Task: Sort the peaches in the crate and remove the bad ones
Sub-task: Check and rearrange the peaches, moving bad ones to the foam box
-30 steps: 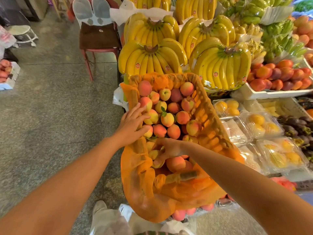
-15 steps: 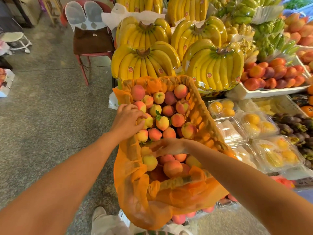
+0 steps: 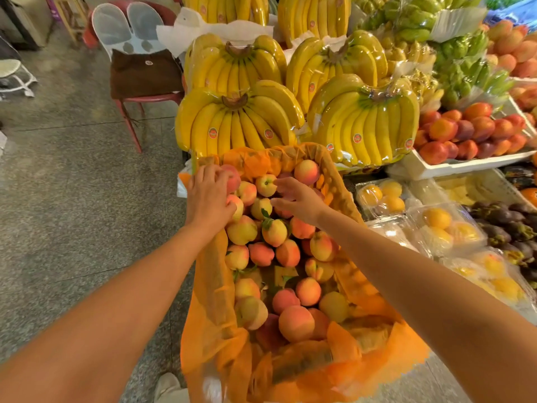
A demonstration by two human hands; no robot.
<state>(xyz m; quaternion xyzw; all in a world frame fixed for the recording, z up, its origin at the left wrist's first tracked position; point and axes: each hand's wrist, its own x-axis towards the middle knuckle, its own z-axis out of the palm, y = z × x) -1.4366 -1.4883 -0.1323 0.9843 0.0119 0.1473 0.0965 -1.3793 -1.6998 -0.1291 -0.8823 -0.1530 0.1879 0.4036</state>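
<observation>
A crate lined with orange mesh (image 3: 209,303) holds several pink-yellow peaches (image 3: 296,322). My left hand (image 3: 207,196) lies at the crate's far left corner, its fingers spread over a reddish peach (image 3: 234,181) there. My right hand (image 3: 293,196) reaches over the far middle of the pile, fingers loosely extended above the peaches, near a yellow-red peach (image 3: 266,184). It holds nothing that I can see. A round pink peach (image 3: 306,171) sits at the far right corner.
Wrapped banana bunches (image 3: 238,123) stand right behind the crate. A white tray of nectarines (image 3: 465,164) and clear boxes of yellow fruit (image 3: 436,225) lie to the right. A red chair (image 3: 139,80) stands on the stone floor at the left.
Both hands have moved from the middle and near part of the crate up to its far end. The right hand left the near peaches and now hovers by the far ones.
</observation>
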